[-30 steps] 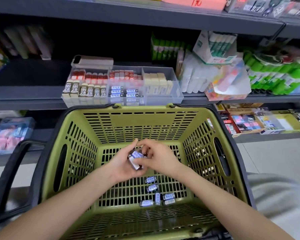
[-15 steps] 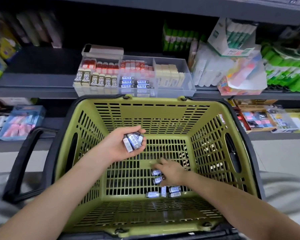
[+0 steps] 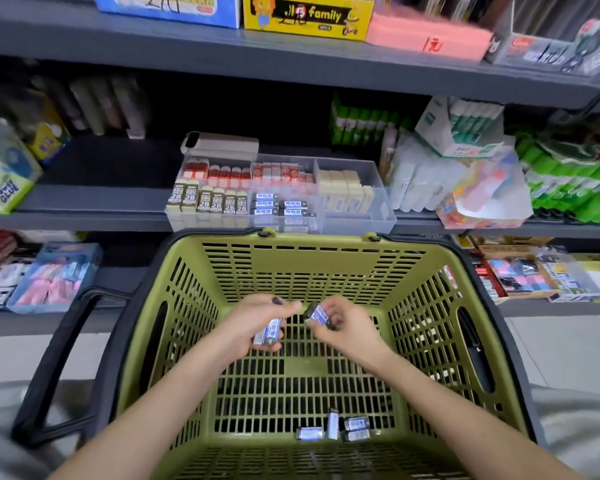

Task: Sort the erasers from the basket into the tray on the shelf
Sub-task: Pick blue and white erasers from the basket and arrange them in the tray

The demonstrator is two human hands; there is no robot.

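Note:
An olive-green basket sits in front of me below the shelf. Both hands hover inside it, close together. My left hand cups several blue-and-white erasers. My right hand pinches erasers with the same blue label, a little apart from the left fingertips. Several more such erasers lie on the basket floor near its front. A clear divided tray on the shelf behind the basket holds rows of erasers; matching blue ones fill its middle front compartment.
A black basket handle hangs down on the left. Glue sticks and white packs crowd the shelf right of the tray. A flat box rests behind the tray. The lower shelf carries boxed goods; coloured cartons line the top shelf.
My right hand picked erasers off the basket floor and rose to meet the left hand. Fewer erasers lie on the floor. The view tilted upward, showing the top shelf.

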